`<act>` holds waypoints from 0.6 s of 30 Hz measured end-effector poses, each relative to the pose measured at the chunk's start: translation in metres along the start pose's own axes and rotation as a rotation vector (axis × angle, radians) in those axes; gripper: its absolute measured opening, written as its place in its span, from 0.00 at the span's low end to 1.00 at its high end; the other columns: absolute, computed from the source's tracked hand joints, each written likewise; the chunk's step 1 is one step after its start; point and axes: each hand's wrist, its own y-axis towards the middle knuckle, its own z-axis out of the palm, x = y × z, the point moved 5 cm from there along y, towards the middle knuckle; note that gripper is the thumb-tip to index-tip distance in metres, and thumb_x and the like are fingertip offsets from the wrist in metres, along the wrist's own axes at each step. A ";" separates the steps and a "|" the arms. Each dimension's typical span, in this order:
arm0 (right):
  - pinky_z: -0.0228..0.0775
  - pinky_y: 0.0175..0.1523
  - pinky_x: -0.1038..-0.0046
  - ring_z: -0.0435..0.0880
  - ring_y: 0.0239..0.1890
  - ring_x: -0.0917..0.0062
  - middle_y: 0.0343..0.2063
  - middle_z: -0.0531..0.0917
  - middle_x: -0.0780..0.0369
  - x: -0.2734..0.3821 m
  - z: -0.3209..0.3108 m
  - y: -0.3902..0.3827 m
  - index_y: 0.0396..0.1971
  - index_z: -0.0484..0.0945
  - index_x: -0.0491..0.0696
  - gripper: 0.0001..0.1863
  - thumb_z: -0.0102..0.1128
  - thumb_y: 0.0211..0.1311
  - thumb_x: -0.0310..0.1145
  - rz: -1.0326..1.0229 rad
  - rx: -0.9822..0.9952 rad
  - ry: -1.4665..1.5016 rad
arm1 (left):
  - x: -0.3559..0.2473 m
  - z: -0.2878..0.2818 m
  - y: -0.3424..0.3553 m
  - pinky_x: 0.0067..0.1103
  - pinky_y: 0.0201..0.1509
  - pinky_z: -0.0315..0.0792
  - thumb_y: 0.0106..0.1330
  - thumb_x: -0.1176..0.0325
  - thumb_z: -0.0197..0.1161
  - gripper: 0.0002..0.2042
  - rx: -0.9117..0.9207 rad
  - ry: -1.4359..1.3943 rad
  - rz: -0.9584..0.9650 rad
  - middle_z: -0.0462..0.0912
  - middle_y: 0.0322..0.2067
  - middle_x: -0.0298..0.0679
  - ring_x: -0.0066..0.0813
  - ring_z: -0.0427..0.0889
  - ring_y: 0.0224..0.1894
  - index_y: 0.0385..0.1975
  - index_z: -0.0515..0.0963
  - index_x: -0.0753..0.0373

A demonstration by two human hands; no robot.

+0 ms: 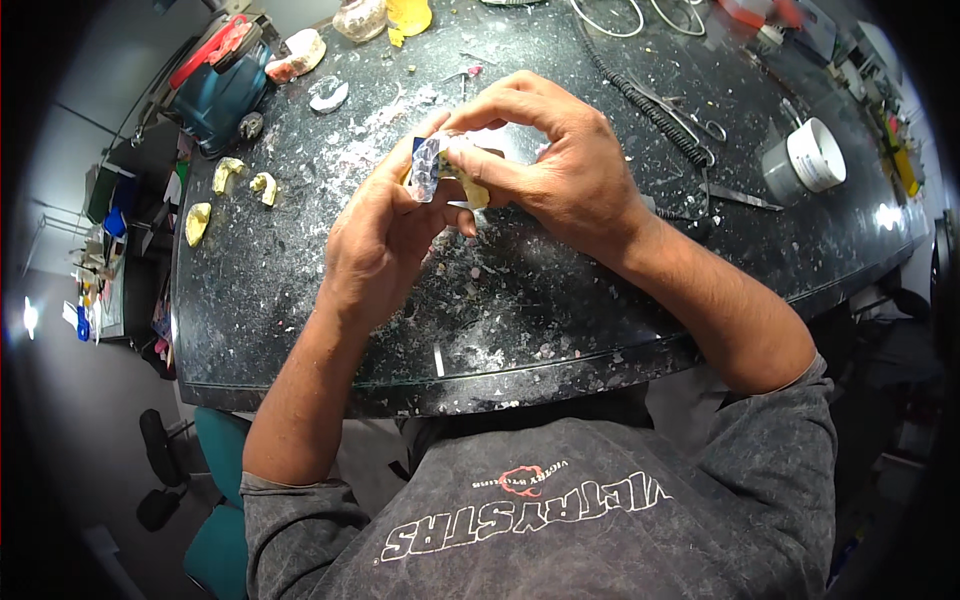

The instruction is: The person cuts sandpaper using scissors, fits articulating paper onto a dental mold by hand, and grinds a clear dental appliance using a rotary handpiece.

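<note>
Over the middle of the bench, both my hands hold one small assembly between them. It has a clear, shiny moulded plastic piece [425,170] with a blue edge, and a pale yellow plaster-like piece [473,191] beside it. My left hand [365,235] grips the clear piece from the left, its thumb in front and the other fingers partly hidden behind. From the right, my right hand [585,180] presses its thumb on the top, with the index finger arched over the far side. Fingers cover much of the assembly, so how the pieces join cannot be made out.
Several yellow plaster dental casts [264,188] lie at the left. A dark blue container [215,100] stands behind them. Scissors [740,196], a black coiled cord [655,110] and a white-lidded jar [815,155] are at the right. White crumbs litter the black bench [300,345].
</note>
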 end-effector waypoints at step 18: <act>0.77 0.34 0.73 0.83 0.26 0.73 0.24 0.81 0.58 -0.002 0.000 -0.003 0.30 0.83 0.42 0.10 0.66 0.53 0.34 0.083 0.046 -0.008 | 0.000 0.004 -0.003 0.27 0.51 0.76 0.70 0.69 0.54 0.30 0.017 0.066 -0.063 0.75 0.55 0.45 0.31 0.80 0.48 0.70 0.54 0.71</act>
